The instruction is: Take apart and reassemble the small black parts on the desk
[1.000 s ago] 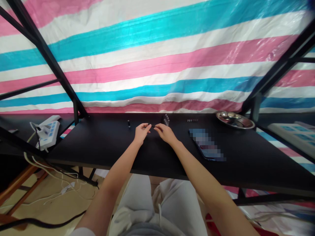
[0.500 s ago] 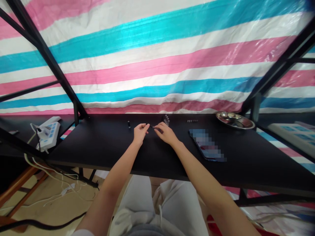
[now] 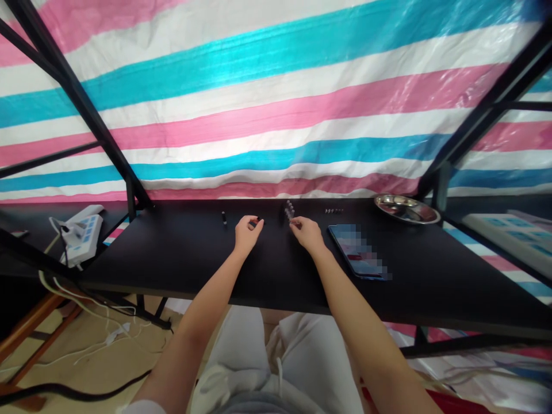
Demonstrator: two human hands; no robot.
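My left hand point(image 3: 248, 232) pinches a small dark stick-like piece point(image 3: 260, 221) between thumb and fingers, just above the black table. To its right, my right hand point(image 3: 307, 232) has its thumb and fingertips drawn together at the near end of a row of small upright pale-topped cylinders point(image 3: 289, 207). Whatever is between those fingertips is too small to make out. Left of my left hand, a short black cylinder with light ends point(image 3: 224, 218) lies by itself. A line of tiny silvery and dark pieces point(image 3: 333, 211) lies beyond my right hand.
A phone point(image 3: 357, 253) with a blurred-out screen lies right of my right arm. At the back right sits a round metal plate point(image 3: 407, 209). A white power strip point(image 3: 86, 238) is on the left, past the black table's point(image 3: 172, 253) frame. Striped sheeting hangs behind.
My right hand has left the dark piece at my left hand and moved right to the near end of the cylinder row. My left hand still holds the dark piece.
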